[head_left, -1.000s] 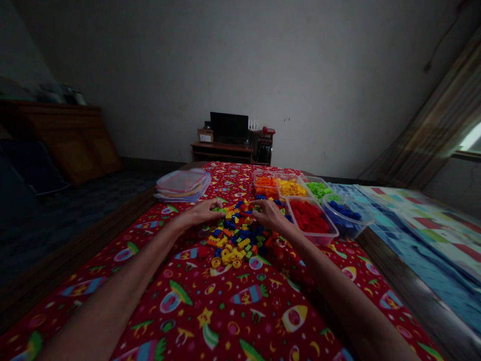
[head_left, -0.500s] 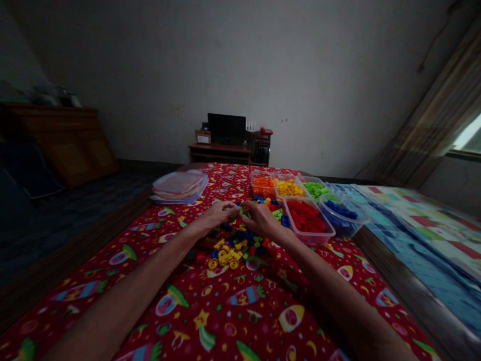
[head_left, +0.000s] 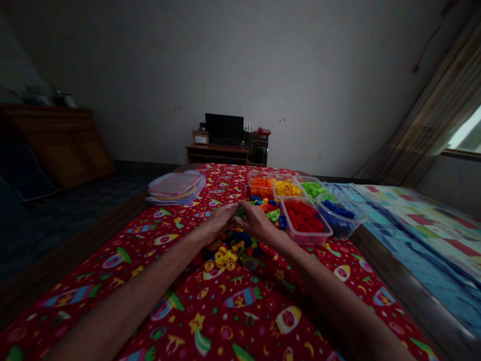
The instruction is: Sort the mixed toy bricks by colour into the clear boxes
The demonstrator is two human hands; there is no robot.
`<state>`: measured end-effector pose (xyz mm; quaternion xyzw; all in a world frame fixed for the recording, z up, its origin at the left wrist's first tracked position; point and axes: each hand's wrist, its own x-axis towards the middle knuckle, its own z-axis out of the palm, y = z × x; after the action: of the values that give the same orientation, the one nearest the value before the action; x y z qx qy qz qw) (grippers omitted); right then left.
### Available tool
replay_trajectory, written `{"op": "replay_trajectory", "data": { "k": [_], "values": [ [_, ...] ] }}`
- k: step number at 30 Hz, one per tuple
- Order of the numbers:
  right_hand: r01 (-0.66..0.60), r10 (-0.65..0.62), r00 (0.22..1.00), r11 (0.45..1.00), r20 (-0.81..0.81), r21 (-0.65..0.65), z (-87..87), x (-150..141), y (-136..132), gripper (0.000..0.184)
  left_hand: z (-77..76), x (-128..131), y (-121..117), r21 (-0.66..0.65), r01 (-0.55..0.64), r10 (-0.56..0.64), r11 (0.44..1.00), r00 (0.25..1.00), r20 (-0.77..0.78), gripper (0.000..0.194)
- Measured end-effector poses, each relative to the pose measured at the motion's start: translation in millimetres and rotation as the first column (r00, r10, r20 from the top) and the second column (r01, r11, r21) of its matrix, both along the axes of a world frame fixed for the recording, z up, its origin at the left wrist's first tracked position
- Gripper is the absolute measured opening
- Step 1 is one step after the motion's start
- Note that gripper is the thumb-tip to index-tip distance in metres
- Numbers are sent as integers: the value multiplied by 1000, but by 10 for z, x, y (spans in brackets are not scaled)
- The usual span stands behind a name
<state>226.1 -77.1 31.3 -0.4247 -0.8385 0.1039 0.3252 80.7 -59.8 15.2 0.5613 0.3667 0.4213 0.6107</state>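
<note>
The person's left hand (head_left: 221, 219) and right hand (head_left: 257, 220) meet at the fingertips over a loose pile of small plastic building bricks in yellow, blue, red and green (head_left: 240, 243), which lies on a red cloth printed with rockets, stars and planets (head_left: 225, 333). Both hands are bent inward, palms down, with fingers curled; a bit of green (head_left: 241, 211) shows between them, but I cannot tell whether either hand grips it. The hands cover the far part of the pile, while yellow wheeled pieces (head_left: 226, 258) show at its near edge. More loose bricks in green, blue, red and orange (head_left: 273, 215) lie just past the right hand, close against a clear rectangular plastic box of red bricks (head_left: 307, 239). Behind that box stand a clear box of orange bricks (head_left: 261, 195), a clear box of yellow bricks (head_left: 287, 196) and a clear box of green bricks (head_left: 310, 178), in a row; a clear round plastic tub of blue bricks (head_left: 343, 230) stands on its right. A stack of translucent plastic lids (head_left: 175, 188) lies beyond the left hand, well apart from the boxes.
</note>
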Motion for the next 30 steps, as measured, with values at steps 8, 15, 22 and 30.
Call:
{"op": "replay_trajectory", "data": {
  "k": [8, 15, 22, 30],
  "values": [
    [-96, 93, 992, 995, 81, 29, 9, 70, -43, 25, 8, -3, 37, -51, -33, 29, 998, 997, -77, 57],
    [5, -6, 996, 1000, 93, 7, 107, 242, 51, 23, 44, -222, 114, 296, -171, 228, 940, 959, -168, 55],
    [335, -326, 919, 942, 221, -4, 519, 1240, 398, 19, -162, -446, 328, 331, -268, 366, 905, 888, -280, 37],
    [738, -677, 604, 675, 420, 27, 647, 2211, 1070, 24, -344, -584, 462, 436, -366, 507, 822, 818, -270, 36]
  ]
}}
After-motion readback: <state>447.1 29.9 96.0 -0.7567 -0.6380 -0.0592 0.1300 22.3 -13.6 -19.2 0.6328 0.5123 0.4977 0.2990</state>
